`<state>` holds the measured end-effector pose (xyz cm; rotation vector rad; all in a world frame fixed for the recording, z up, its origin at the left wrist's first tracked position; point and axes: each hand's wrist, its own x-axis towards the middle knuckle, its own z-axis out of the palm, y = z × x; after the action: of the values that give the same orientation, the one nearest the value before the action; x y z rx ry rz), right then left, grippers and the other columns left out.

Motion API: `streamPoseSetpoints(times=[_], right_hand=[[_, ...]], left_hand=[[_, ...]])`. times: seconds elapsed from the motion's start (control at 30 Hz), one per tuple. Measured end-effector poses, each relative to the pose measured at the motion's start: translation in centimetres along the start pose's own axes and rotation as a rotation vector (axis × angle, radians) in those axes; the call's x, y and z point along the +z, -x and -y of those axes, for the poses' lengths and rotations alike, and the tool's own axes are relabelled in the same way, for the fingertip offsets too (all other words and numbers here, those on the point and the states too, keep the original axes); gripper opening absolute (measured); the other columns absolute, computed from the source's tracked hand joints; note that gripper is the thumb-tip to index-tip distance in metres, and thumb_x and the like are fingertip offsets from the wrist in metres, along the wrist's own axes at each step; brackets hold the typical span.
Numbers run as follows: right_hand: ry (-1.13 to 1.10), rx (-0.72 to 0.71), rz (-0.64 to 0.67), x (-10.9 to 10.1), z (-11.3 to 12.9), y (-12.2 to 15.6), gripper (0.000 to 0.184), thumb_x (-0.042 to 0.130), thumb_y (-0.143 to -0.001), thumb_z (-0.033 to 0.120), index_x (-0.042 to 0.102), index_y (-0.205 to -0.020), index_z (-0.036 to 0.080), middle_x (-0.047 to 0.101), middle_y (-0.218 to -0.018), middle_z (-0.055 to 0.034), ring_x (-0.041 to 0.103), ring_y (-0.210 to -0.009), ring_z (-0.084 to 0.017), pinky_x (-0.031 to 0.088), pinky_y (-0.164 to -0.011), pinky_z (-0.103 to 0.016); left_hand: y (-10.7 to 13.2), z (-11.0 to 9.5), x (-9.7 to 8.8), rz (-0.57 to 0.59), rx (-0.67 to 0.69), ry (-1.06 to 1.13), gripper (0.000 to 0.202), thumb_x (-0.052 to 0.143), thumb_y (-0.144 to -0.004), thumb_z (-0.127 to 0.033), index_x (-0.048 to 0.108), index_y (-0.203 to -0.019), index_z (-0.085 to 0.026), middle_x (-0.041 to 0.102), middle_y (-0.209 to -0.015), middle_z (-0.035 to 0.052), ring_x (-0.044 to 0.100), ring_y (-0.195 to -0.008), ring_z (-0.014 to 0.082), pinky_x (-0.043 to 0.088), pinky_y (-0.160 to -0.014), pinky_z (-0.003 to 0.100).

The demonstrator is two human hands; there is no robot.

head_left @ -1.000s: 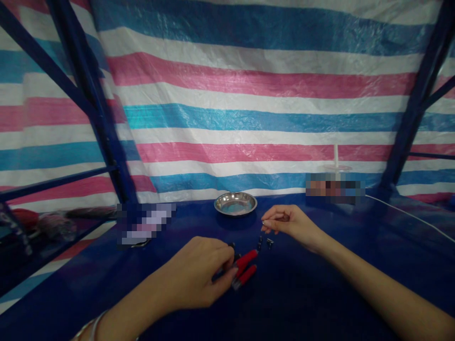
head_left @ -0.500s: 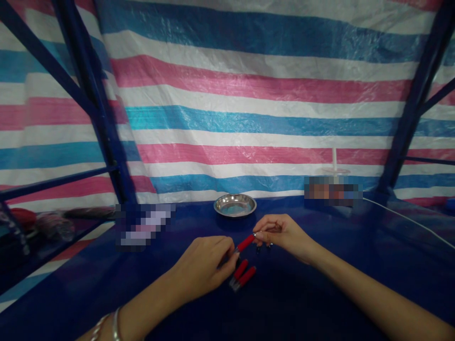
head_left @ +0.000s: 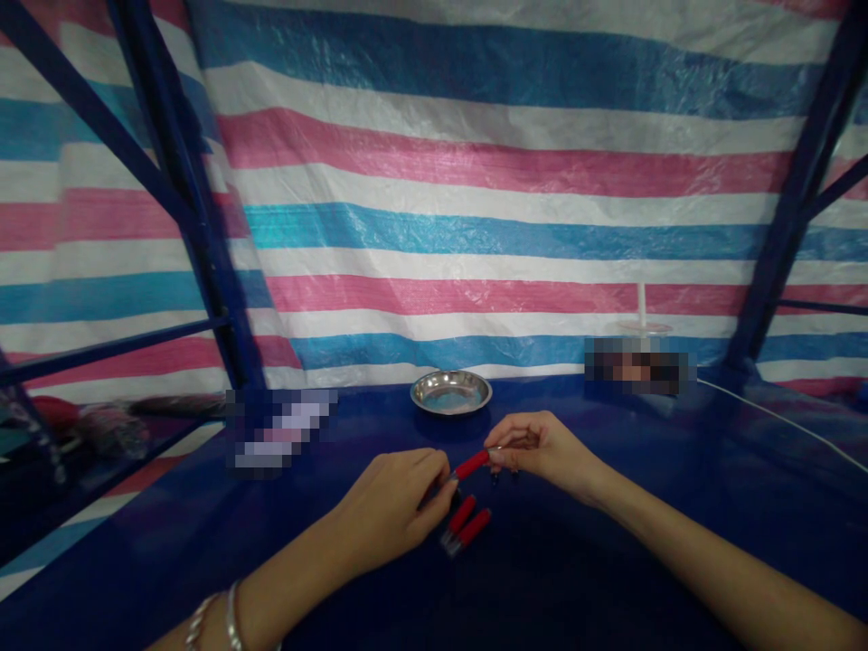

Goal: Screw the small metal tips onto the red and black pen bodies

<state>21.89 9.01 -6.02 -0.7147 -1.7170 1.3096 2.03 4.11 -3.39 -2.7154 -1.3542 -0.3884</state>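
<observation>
1. Red pc. (head_left: 473, 465) betw. hands; pinching near end w/ thumb + fingers of L hand (head_left: 397, 497).
2. Below: two more red pcs. (head_left: 473, 528) on blue table (head_left: 366, 425).
3. Pinching far tip w/ R hand (head_left: 543, 449), apart 1 s ago; so now two-handed hold.

A wrinkled, glossy plastic sheet (head_left: 475, 172) striped in pink, white and blue formed the back wall. Two dark blue metal posts (head_left: 203, 244) — one at either side — slanted beside it, with thinner blue braces (head_left: 101, 118) attached. Light glinted off its folds, above a smooth dark blue table (head_left: 366, 420).
</observation>
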Motion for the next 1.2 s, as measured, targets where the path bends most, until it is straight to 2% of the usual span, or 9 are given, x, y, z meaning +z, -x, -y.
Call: streamPoseSetpoints(times=[0.17, 0.57, 0.83, 1.03, 1.1, 1.2], right_hand=[[0.004, 0.015, -0.019, 0.03, 0.11, 0.01, 0.025, 0.068, -0.058, 0.026, 0.057, -0.075, 0.011, 0.062, -0.064, -0.0018, 0.057, -0.058, -0.009, 0.043, -0.055, -0.02], [0.02, -0.01, 0.005, -0.21, -0.03, 0.04, 0.023, 0.067, -0.06, 0.025, 0.059, -0.075, 0.01, 0.062, -0.063, -0.0028, 0.057, -0.058, -0.009, 0.042, -0.055, -0.019], [0.004, -0.012, -0.029, -0.12, 0.19, -0.06, 0.021, 0.069, -0.056, 0.023, 0.059, -0.07, 0.011, 0.06, -0.061, -0.0004, 0.056, -0.056, -0.008, 0.042, -0.055, -0.02], [-0.021, -0.043, -0.033, -0.22, 0.31, 0.03, 0.022, 0.07, -0.054, 0.023, 0.059, -0.069, 0.012, 0.06, -0.061, 0.0003, 0.054, -0.055, -0.007, 0.042, -0.054, -0.019], [-0.022, -0.041, -0.037, -0.25, 0.34, 0.03, 0.022, 0.071, -0.053, 0.023, 0.059, -0.069, 0.012, 0.06, -0.06, 0.0003, 0.054, -0.055, -0.007, 0.042, -0.054, -0.019], [-0.021, -0.017, -0.046, -0.25, 0.36, 0.01, 0.022, 0.071, -0.053, 0.022, 0.059, -0.068, 0.012, 0.06, -0.059, 0.0001, 0.055, -0.054, -0.007, 0.042, -0.054, -0.019]], left_hand=[[0.08, 0.13, 0.04, -0.038, 0.003, 0.009, 0.024, 0.032, -0.084, -0.029, 0.052, -0.076, -0.016, 0.053, -0.071, -0.0011, 0.048, -0.064, 0.0072, 0.033, -0.058, 0.018], [0.13, -0.02, -0.04, -0.034, -0.008, 0.097, 0.026, 0.033, -0.084, -0.03, 0.053, -0.075, -0.015, 0.054, -0.072, -0.0003, 0.048, -0.065, 0.0073, 0.035, -0.06, 0.018], [-0.35, 0.01, 0.21, 0.016, -0.145, 0.391, 0.033, 0.034, -0.082, -0.036, 0.054, -0.07, -0.013, 0.048, -0.055, -0.0038, 0.041, -0.05, 0.0039, 0.027, -0.047, 0.014], [-0.49, 0.35, 0.53, 0.069, -0.23, 0.655, 0.041, 0.034, -0.079, -0.047, 0.052, -0.07, -0.012, 0.046, -0.055, -0.0041, 0.042, -0.048, 0.0038, 0.027, -0.045, 0.014], [-0.48, 0.38, 0.56, 0.075, -0.245, 0.701, 0.041, 0.035, -0.079, -0.048, 0.051, -0.07, -0.012, 0.046, -0.055, -0.0044, 0.042, -0.048, 0.0039, 0.028, -0.045, 0.014], [-0.47, 0.25, 0.47, 0.061, -0.233, 0.658, 0.04, 0.034, -0.079, -0.046, 0.053, -0.07, -0.012, 0.047, -0.055, -0.004, 0.042, -0.049, 0.0039, 0.028, -0.046, 0.013]])
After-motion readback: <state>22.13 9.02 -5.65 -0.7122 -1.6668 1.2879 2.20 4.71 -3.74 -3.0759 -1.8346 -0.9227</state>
